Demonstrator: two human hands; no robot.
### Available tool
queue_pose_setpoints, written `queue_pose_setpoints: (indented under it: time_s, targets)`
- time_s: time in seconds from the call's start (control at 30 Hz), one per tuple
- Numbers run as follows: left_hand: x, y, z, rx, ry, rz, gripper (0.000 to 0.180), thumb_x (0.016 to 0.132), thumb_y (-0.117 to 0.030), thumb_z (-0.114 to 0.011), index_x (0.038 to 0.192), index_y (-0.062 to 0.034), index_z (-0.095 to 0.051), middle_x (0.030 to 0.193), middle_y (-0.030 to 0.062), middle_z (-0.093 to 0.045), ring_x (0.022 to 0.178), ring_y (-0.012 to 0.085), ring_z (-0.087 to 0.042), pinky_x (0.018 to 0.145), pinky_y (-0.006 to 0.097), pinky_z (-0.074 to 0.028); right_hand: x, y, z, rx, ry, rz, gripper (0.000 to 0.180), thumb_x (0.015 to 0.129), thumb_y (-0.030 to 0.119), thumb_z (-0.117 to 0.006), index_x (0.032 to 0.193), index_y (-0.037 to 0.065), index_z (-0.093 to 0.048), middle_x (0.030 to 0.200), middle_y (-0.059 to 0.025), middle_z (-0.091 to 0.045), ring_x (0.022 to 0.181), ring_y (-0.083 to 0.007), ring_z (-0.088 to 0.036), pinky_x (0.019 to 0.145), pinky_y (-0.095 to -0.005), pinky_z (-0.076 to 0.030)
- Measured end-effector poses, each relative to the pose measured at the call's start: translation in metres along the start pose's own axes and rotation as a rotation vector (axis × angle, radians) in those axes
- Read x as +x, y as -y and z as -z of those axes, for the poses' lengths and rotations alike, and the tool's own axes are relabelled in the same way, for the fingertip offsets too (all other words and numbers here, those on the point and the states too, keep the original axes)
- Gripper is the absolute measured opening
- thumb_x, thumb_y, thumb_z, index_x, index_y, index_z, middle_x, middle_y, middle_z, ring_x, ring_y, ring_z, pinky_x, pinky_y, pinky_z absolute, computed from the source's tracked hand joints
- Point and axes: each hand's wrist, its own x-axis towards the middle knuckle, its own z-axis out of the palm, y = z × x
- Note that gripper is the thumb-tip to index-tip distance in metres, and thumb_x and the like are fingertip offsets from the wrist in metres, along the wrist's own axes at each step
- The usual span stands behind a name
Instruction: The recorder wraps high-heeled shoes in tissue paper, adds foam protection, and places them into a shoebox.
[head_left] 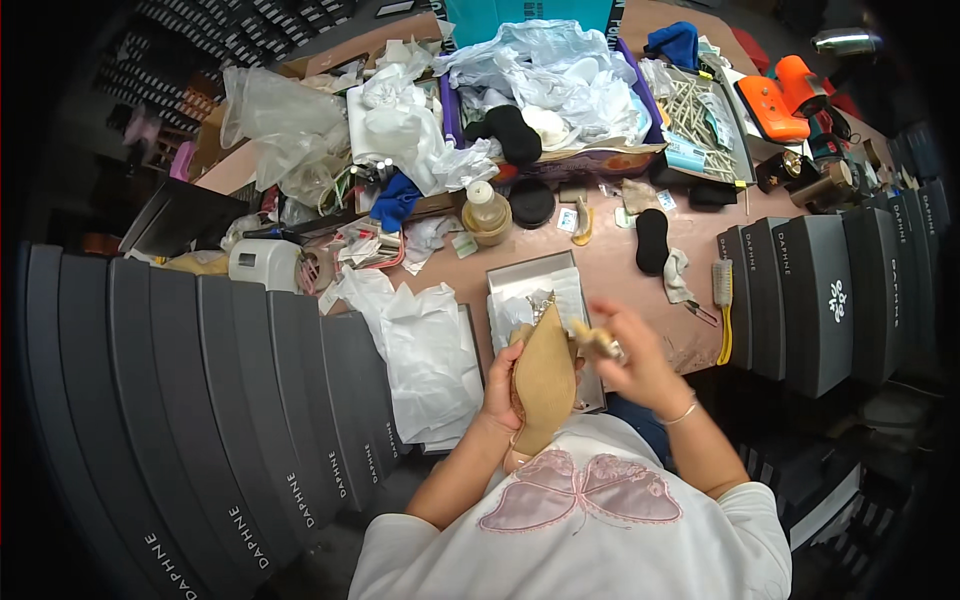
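Observation:
My left hand (pixel 500 388) is wrapped round a pointed tan shoe (pixel 545 385), toe up, with its smooth sole facing me. Beside its toe, my right hand (pixel 640 360) is raised and closed on a small object with a tan end and a shiny part (pixel 602 345); blur hides its exact kind. The gap between that object and the shoe is narrow, and I cannot tell whether they touch. Behind the shoe lies an open shoebox (pixel 530 265) lined with white paper, with something glittery at the shoe's tip.
Dark shoeboxes stand in rows at left (pixel 235 400) and right (pixel 815 300). White tissue paper (pixel 425 350) lies left of the open box. A yellow-handled brush (pixel 724 310), black pad (pixel 652 240), pump bottle (pixel 485 212) and purple bin (pixel 648 95) of crumpled wrapping surround the work area.

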Motion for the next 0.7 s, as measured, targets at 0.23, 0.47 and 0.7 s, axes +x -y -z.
queue_pose_setpoints:
  time_s: [0.23, 0.47, 0.7]
  targets:
    - [0.002, 0.003, 0.028, -0.042, -0.132, -0.05, 0.047, 0.088, -0.04, -0.052, 0.12, -0.0064, -0.054, 0.108, 0.0107, -0.063, 0.092, 0.0232, -0.064, 0.081, 0.037, -0.054, -0.005, 0.002, -0.051, 0.019, -0.008, -0.159, 0.036, 0.077, 0.002, -0.061, 0.112, 0.001, -0.05, 0.103, -0.0173, -0.053, 0.097, -0.0339, -0.055, 0.086, -0.0357, -0.044]
    - [-0.012, -0.008, 0.056, -0.135, -0.081, -0.087, 0.052, 0.087, -0.038, -0.049, 0.127, -0.0044, -0.049, 0.116, 0.0211, -0.058, 0.104, 0.0346, -0.06, 0.088, 0.043, -0.051, 0.067, -0.048, -0.056, 0.116, -0.025, -0.103, 0.03, 0.081, 0.003, -0.06, 0.111, 0.003, -0.06, 0.104, -0.0166, -0.053, 0.094, -0.0312, -0.056, 0.083, -0.0345, -0.045]
    - [-0.023, -0.01, 0.059, -0.155, -0.123, -0.15, 0.056, 0.087, -0.039, -0.049, 0.131, -0.0048, -0.045, 0.121, 0.022, -0.055, 0.108, 0.0366, -0.057, 0.09, 0.045, -0.05, 0.211, -0.046, -0.065, -0.346, -0.074, 0.291, 0.044, 0.075, 0.001, -0.064, 0.118, 0.009, -0.06, 0.106, -0.0154, -0.053, 0.092, -0.0311, -0.055, 0.081, -0.0363, -0.046]
